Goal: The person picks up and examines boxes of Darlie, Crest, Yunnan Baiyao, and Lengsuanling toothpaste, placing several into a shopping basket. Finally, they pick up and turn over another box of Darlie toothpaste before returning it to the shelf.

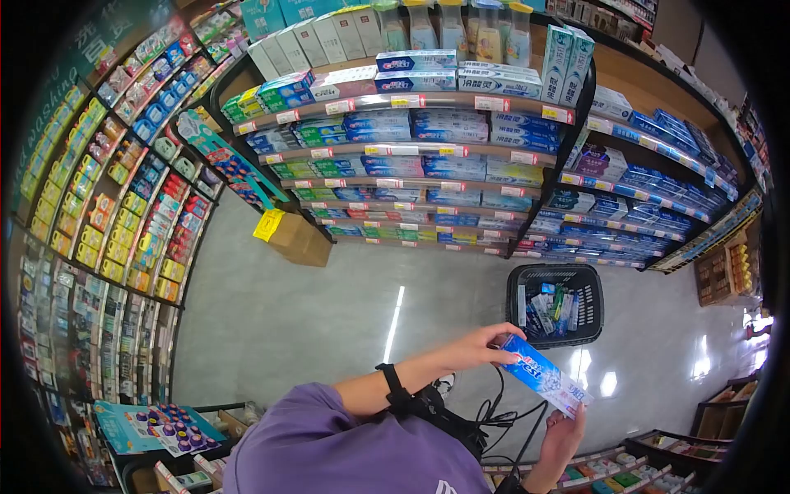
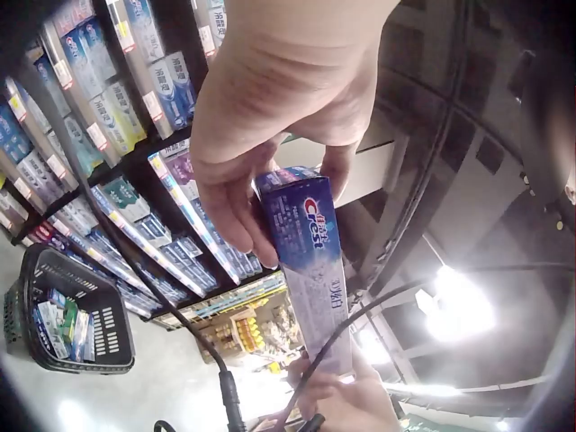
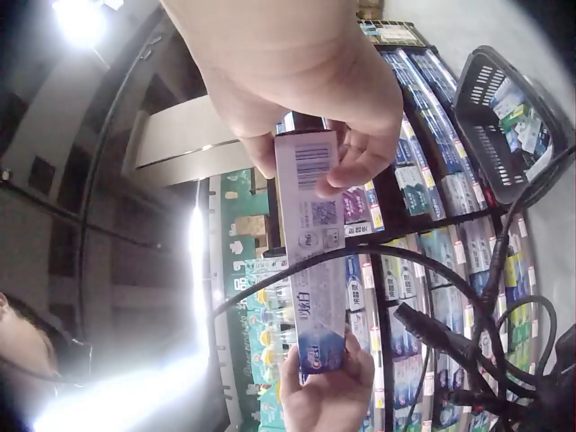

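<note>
A blue and white Crest toothpaste box is held between both hands in front of the body. My left hand grips its blue end, thumb on the printed face. At the pale end, my right hand pinches the box. In the left wrist view the left hand's fingers lie along one side of the toothpaste box. The right wrist view shows the barcode side of the box, with the right hand's fingers around its near end.
On the floor beyond the hands stands a black basket holding several toothpaste boxes. Shelves of toothpaste line the far side. A cardboard carton stands at their left end. Black cables hang near the body. More shelving runs along the left.
</note>
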`<state>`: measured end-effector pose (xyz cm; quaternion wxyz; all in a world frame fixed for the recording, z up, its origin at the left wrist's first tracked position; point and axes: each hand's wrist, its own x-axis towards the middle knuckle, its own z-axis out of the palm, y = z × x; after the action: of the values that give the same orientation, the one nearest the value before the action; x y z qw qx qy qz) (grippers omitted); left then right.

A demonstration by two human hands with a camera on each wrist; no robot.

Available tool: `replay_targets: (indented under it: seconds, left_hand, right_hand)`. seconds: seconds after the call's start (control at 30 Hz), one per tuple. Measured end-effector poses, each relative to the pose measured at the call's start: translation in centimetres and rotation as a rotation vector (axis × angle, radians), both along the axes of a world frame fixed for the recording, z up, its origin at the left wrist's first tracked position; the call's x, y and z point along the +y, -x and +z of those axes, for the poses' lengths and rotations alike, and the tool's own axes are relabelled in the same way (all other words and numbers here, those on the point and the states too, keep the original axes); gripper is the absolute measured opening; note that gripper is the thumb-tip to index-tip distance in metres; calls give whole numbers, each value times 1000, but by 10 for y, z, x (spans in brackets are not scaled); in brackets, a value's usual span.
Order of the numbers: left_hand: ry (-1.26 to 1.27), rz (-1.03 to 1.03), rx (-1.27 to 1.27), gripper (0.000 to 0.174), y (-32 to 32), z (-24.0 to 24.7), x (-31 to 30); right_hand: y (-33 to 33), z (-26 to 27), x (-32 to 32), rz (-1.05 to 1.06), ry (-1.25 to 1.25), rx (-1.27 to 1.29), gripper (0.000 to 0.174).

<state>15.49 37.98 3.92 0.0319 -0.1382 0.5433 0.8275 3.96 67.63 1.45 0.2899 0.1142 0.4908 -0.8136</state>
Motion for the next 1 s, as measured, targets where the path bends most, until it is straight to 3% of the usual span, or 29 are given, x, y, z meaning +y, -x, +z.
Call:
replay_targets:
  seconds: [0.5, 0.77, 1.0]
  left_hand:
    - [-63, -7, 71, 45, 33, -3, -10]
    - [106, 47, 107, 47, 10, 5, -27]
    - [35, 146, 135, 46, -19, 12, -33]
  right_hand:
    - [24, 25, -9, -39, -59, 119, 26]
    - [32, 27, -32, 78, 18, 141, 26]
    - [28, 34, -60, 124, 102, 134, 23]
